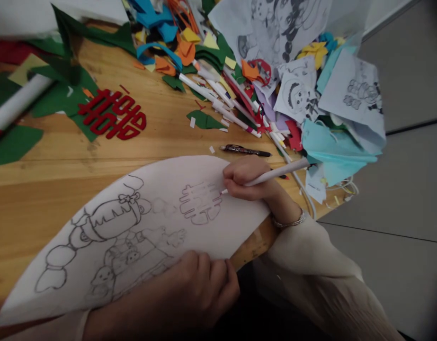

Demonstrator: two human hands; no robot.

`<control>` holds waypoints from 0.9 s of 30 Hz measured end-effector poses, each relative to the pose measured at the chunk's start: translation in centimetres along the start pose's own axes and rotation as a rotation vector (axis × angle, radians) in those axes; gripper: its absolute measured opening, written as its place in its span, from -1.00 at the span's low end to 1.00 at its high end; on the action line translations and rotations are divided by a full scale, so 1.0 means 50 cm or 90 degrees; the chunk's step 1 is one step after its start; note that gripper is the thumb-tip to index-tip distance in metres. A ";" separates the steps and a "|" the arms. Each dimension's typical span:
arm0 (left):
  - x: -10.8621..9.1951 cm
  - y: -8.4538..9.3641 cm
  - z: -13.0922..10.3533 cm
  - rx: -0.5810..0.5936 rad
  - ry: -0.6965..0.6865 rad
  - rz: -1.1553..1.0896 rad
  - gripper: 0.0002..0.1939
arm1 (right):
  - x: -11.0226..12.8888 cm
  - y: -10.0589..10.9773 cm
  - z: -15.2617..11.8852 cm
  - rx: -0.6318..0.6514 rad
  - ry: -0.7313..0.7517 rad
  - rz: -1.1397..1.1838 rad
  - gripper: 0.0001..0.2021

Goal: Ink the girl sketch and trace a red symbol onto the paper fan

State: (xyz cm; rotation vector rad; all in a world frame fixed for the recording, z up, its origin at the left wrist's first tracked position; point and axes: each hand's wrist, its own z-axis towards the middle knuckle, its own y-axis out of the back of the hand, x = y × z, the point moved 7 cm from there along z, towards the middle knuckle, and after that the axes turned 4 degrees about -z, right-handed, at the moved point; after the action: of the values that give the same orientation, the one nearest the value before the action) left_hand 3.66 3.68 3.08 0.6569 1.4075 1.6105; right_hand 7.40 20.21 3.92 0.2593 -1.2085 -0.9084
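A curved white sheet [236, 232] with line drawings lies on the wooden table. My right hand [248, 177] is closed round a white marker [280, 171], its tip touching the sheet at the right edge of a purple-outlined character [200, 202]. At the sheet's lower edge rests my left hand [207, 284], fingers curled; whether they grip the paper is hidden. Dark outlines of a braided figure [113, 219] fill the left part of the sheet, with fainter figures below.
Beyond the sheet lie a red cut-out character [113, 113], a black pen [245, 151] and green felt scraps [206, 120]. Several markers [218, 94], colourful scraps and printed drawings [298, 92] are piled at the back right. A turquoise sheet [341, 154] sits near the table's right edge.
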 end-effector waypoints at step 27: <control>-0.001 0.001 -0.001 -0.011 -0.012 -0.004 -0.72 | -0.011 -0.001 0.001 -0.036 -0.022 -0.015 -0.54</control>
State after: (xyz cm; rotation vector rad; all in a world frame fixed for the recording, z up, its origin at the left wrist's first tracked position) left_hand 3.62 3.61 3.13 0.6553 1.3796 1.6064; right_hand 7.30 20.59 3.50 0.2142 -1.2122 -0.9695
